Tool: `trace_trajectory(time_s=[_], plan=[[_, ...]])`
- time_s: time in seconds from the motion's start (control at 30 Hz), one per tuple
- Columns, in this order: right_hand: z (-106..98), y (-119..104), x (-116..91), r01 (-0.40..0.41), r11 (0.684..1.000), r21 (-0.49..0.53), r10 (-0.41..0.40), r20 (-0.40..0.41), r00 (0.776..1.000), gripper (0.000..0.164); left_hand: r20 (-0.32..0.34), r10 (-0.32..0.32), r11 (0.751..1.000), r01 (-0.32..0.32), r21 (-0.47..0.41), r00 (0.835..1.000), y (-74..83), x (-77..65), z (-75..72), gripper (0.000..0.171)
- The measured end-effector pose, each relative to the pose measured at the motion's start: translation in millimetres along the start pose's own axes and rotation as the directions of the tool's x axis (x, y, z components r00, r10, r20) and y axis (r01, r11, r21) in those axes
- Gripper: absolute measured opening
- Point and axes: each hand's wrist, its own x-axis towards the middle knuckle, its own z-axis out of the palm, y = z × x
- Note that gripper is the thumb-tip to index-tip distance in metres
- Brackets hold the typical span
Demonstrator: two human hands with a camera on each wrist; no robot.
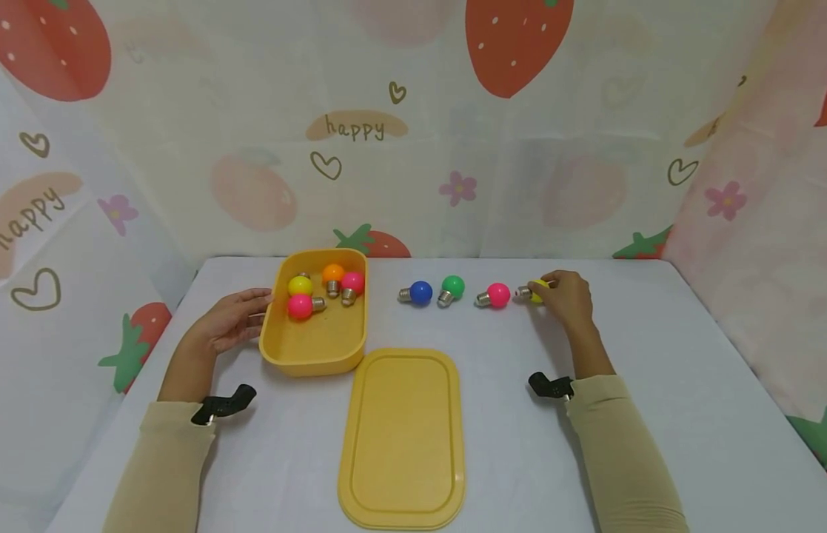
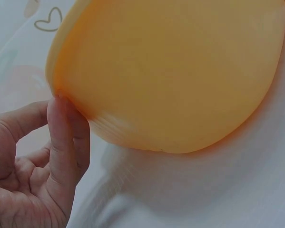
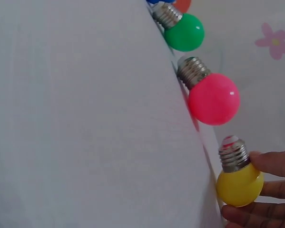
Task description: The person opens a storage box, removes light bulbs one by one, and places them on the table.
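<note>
Currently a yellow bulb (image 3: 240, 187) is held well to the right of the yellow box (image 1: 312, 368), pinched at its globe by the thumb and fingers of the right hand (image 1: 569, 296); its metal base is pointed toward the box. Whether it is lifted off the white cloth (image 1: 520, 466) cannot be told. The box's left wall is touched by the fingertips of the left hand (image 1: 235, 320), its fingers mostly straight. The hands are set well apart, with the box between them.

Between box and held bulb, a loose row is formed: nearest the box a blue bulb (image 1: 421, 293), next a green bulb (image 1: 453, 286), then a pink bulb (image 1: 498, 295). Four bulbs are contained in the box, all in its far half: an orange bulb (image 1: 333, 274), a second yellow bulb (image 1: 300, 286), a second pink bulb (image 1: 300, 306) by the left wall, a third pink bulb (image 1: 352, 282) by the right wall.

A yellow lid (image 1: 403, 437) is laid flat, near side of the box and to its right, its far left corner close to the box's near right corner. Behind the box a white curtain (image 1: 506, 141) is hung, printed with strawberries and hearts
</note>
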Motion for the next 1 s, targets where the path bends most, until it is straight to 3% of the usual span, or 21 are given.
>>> trace_trajectory(time_s=[1.0], plan=[[-1.4,-0.5,0.1,-0.039,0.999,-0.019,0.04,0.044,0.998,0.052,0.026,-0.001,1.0,0.002,-0.031,1.0,1.4,-2.3,-0.6,0.034]])
